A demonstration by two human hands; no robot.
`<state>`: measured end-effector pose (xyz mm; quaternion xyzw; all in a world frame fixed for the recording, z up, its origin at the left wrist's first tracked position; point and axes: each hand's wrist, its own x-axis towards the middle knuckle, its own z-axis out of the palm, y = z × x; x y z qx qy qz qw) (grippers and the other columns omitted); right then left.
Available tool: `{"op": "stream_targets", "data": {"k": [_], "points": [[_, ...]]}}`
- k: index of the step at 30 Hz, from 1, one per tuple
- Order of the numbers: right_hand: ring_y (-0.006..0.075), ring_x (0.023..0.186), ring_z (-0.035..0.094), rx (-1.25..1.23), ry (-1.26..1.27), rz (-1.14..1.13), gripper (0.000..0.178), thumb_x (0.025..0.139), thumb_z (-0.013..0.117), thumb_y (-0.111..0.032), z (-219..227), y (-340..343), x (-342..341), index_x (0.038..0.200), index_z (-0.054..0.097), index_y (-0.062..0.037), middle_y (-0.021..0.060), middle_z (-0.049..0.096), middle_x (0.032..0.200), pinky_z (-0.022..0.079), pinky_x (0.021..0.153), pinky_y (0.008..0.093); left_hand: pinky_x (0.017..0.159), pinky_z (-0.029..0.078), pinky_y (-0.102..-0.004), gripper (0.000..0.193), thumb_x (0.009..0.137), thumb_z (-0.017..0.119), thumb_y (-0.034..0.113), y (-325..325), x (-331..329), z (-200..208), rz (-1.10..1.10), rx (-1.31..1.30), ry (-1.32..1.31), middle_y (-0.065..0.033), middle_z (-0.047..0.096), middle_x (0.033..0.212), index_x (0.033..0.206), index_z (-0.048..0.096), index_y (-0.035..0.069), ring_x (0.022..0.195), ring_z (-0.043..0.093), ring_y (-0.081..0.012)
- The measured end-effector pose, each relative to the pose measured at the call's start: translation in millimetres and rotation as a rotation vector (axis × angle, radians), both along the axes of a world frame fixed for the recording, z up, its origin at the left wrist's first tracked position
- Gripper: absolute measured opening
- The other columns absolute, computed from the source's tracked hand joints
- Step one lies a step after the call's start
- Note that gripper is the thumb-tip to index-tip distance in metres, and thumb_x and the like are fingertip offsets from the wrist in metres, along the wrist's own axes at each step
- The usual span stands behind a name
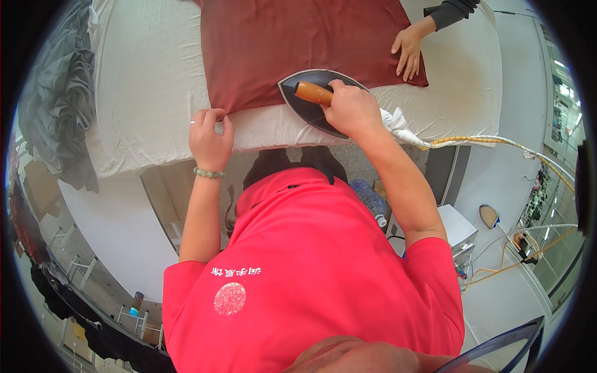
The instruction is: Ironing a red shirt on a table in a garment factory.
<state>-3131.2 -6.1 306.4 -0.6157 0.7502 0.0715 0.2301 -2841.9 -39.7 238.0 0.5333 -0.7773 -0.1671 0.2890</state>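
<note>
My right hand (352,107) is wrapped round the wooden handle of a steam iron (318,118). The iron's dark, pointed plate lies across the lower hem of a dark red garment (280,43), its tip toward the left. At the garment's lower left corner, my left hand (210,138) pinches the edge of the cloth between thumb and fingers. The garment is spread flat on a white-covered ironing table (149,93). A co-worker's hand (408,53) in a dark sleeve rests with fingers spread near the lower right corner of the cloth.
A heap of grey fabric (59,93) hangs over the table's left end. From the iron, a white and yellow hose (479,139) runs off to the right. A second iron (489,216) sits beyond a white box (457,227). Below the table edge lies a large plastic bottle (368,200).
</note>
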Motion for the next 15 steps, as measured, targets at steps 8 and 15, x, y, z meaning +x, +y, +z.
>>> {"op": "stream_targets", "data": {"k": [8, 15], "points": [[0.0377, 0.08, 0.069, -0.051, -0.053, 0.006, 0.028, 0.081, 0.066, -0.025, -4, -3, 25, 0.094, 0.06, -0.0005, 0.0209, 0.069, 0.079, 0.055, 0.072, 0.0485, 0.072, 0.05, -0.0358, 0.009, 0.08, 0.069, 0.005, 5, 3, 4, -0.035, -0.028, 0.036, -0.0076, 0.064, 0.086, 0.088, 0.067, 0.006, 0.08, 0.061, -0.0246], [0.0362, 0.076, 0.071, -0.058, -0.122, 0.106, 0.021, 0.081, 0.058, -0.016, 2, 2, 37, 0.091, 0.062, 0.0019, 0.0217, 0.07, 0.078, 0.057, 0.07, 0.0468, 0.067, 0.048, -0.0305, 0.009, 0.084, 0.07, 0.009, 23, 18, 4, 0.208, 0.156, 0.175, -0.005, 0.063, 0.086, 0.091, 0.067, 0.004, 0.074, 0.059, -0.0181]]}}
